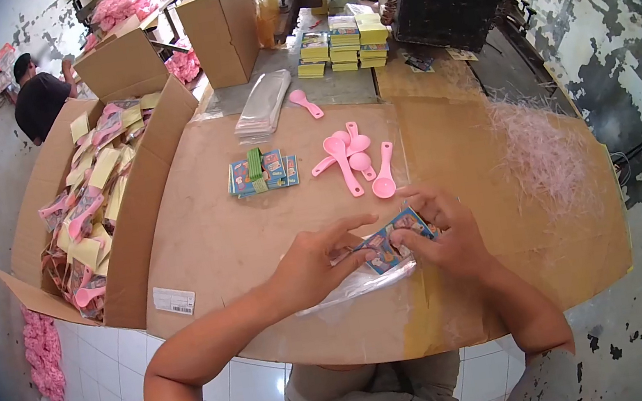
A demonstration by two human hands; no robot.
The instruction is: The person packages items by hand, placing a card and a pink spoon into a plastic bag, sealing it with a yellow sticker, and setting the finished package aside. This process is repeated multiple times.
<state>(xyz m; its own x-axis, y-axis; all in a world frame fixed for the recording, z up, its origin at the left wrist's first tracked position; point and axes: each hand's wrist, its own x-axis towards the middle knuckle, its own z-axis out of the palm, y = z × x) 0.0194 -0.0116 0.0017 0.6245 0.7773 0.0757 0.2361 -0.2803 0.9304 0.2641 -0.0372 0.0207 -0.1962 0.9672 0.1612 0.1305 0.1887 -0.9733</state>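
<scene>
A blue printed card (pixel 383 253) is pinched between both my hands near the table's front. My left hand (pixel 322 260) has its thumb on the card's left end, while my right hand (pixel 446 233) presses a thumb on its face from the right. Beneath them lies a clear plastic bag (pixel 351 289). Just beyond my hands is a loose group of pink measuring spoons (pixel 345 165), and one more pink spoon (pixel 307 104) lies farther back. Left of the group sits a stack of blue cards (pixel 274 176) with a green band around part of it.
An open carton (pixel 157 187) full of bagged spoons stands at the left. Clear bags (pixel 264 105) and yellow-edged card stacks (pixel 344 41) lie at the back. Shredded plastic strands (pixel 545 142) cover the right side. A person (pixel 39 93) is beyond the carton.
</scene>
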